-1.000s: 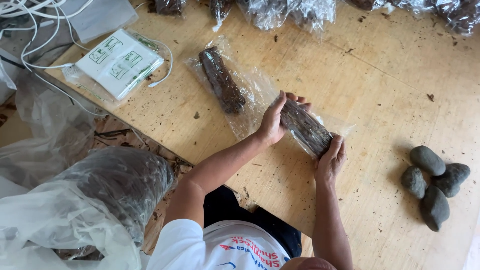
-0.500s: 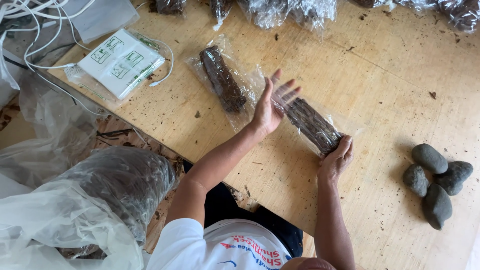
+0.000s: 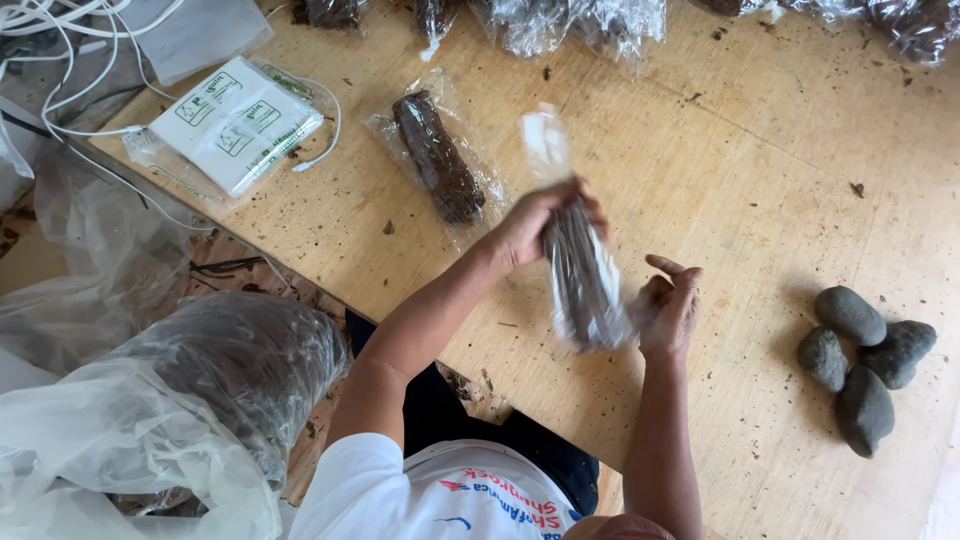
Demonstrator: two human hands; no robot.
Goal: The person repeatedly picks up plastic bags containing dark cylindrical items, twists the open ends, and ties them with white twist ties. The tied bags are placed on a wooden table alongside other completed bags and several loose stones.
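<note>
The left hand (image 3: 535,225) has its grip clenched around the upper part of a long dark brown bar sealed in a clear plastic sleeve (image 3: 580,275), holding it off the pale wooden worktop (image 3: 760,180) with the empty tail of the sleeve sticking up above the fingers. The right hand (image 3: 672,308) sits just beside the bar's lower end, fingers curled and part open; whether it touches the plastic there cannot be told, as the bar is blurred.

Taking that lifted bar as the landmark: a second dark bar in a clear sleeve (image 3: 437,157) lies flat on the worktop just to its left, and a cluster of four grey rounded stones (image 3: 862,360) sits well apart to its right. A flat white packet with green print (image 3: 235,122) lies far to its left, near white cables (image 3: 60,60).

The likely trouble is slippage. The plastic looks slick and is held from one end only, so the bar could slide out or drop onto the worktop. A crumbly bar may also snap if squeezed or swung hard. Loose dark crumbs on the worktop could cling to the sleeve.
</note>
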